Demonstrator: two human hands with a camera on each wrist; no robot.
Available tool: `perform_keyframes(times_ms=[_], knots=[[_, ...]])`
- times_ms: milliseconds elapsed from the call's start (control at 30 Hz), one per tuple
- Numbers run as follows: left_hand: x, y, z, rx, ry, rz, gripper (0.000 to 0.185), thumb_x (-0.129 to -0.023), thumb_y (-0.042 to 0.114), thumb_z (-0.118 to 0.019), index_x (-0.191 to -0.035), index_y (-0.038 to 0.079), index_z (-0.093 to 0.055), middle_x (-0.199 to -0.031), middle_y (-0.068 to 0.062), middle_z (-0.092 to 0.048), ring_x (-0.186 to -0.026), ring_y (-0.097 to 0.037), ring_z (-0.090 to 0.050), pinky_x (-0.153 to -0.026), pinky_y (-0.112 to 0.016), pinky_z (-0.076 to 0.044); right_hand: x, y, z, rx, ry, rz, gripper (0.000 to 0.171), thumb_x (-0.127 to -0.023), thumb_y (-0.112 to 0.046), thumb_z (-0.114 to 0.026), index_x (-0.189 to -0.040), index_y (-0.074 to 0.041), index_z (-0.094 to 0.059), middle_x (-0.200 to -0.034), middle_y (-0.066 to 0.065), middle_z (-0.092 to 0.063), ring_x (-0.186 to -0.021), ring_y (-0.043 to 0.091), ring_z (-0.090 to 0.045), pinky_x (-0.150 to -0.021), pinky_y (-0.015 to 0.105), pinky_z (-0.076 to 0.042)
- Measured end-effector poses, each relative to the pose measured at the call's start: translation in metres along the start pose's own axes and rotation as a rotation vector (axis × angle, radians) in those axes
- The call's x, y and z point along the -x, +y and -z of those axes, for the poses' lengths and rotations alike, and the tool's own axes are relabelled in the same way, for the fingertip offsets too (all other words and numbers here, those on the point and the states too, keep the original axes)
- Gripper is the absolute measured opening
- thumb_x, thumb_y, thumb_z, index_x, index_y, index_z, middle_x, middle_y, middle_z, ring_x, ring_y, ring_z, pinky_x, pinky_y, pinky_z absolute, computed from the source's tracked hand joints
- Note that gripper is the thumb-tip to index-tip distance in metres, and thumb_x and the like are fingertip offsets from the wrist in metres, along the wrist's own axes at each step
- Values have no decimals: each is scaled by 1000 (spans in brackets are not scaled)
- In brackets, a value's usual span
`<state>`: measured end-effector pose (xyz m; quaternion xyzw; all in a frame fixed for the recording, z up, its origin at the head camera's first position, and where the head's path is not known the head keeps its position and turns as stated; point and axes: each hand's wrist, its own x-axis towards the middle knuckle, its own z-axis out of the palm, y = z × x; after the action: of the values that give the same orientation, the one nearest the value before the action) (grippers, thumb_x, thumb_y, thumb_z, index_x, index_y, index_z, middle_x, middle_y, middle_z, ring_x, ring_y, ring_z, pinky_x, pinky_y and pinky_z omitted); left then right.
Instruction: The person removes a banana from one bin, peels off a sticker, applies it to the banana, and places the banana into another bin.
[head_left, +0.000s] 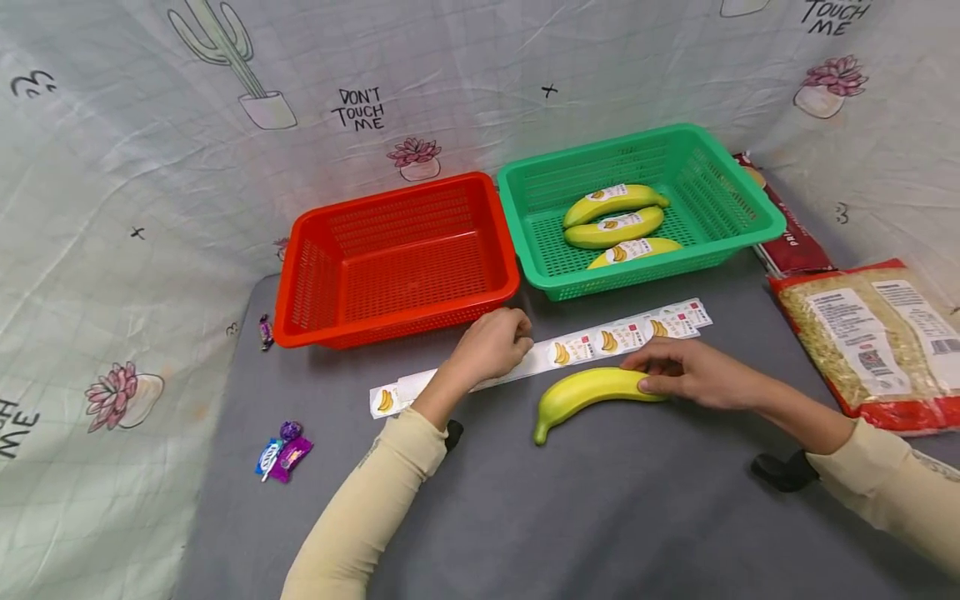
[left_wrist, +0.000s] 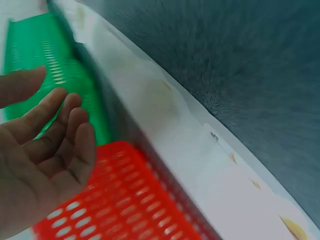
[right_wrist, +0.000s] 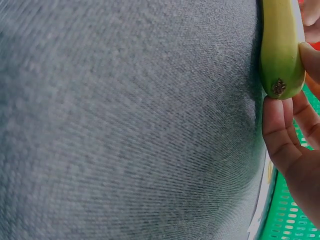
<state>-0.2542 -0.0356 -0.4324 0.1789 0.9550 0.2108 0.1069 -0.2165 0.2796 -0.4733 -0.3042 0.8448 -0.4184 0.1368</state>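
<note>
- Cactus-print cloth (head_left: 150,167) hangs round your grey desk (head_left: 600,517); every place below is given from the banana (head_left: 592,392) lying near the desk's middle.
- Behind it and to your left, the red basket (head_left: 397,258) stands with nothing in it. Behind it and slightly right, the green basket (head_left: 637,208) holds three bananas that already carry labels, which suggests labelled fruit is collected there.
- Well to its right lie two food packets (head_left: 877,342), apart from the work.
- Just behind it runs the sticker strip (head_left: 555,354), close enough that a label is within easy reach.
- Your right hand (head_left: 693,373) grasps the banana's right end, fingers curled over it, seemingly to steady it on the desk.
- Your left hand (head_left: 491,343) rests on the strip left of the banana; the head view looks curled, the wrist view shows loose fingers (left_wrist: 60,130), so I cannot tell if it pinches anything.
- Far to its left lie small wrapped sweets (head_left: 283,454).
</note>
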Motion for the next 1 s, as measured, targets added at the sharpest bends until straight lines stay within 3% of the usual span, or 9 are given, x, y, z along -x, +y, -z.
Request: perform_keyframes(times_ms=[167, 300, 567, 1000], knots=[[-23, -6, -11, -64, -113, 74, 25, -92, 22, -74, -113, 9, -67, -102, -4, -66, -91, -20, -59, -84, -35, -50, -2, -1, -1, -6, -2, -9, 28, -96, -12, -71, -123, -9, -70, -114, 4, -69, -86, 4, -58, -72, 23, -51], [-29, -10, -16, -78, -139, 72, 26, -89, 26, -78, -107, 13, -66, -98, -1, -63, -89, -19, -58, -79, -36, -50, -2, -1, 0, -4, 3, -9, 28, -96, -12, -70, -124, -9, -70, -112, 3, -69, -85, 4, -56, -71, 23, -50], [-33, -9, -20, -70, -123, 58, 8, -91, 21, -74, -93, 18, -67, -88, 1, -64, -81, -17, -59, -69, -31, -44, -2, 2, 1, 8, -1, -45, 27, -96, -15, -70, -123, -12, -71, -110, 1, -68, -83, 5, -54, -69, 23, -49], [-32, -11, -21, -30, -69, 37, 5, -90, 20, -75, -92, 16, -72, -86, 2, -66, -79, -14, -59, -69, -29, -43, -1, -1, 2, -7, 1, -34, 28, -94, -14, -73, -122, -11, -72, -109, 0, -68, -83, 5, -55, -69, 23, -49]])
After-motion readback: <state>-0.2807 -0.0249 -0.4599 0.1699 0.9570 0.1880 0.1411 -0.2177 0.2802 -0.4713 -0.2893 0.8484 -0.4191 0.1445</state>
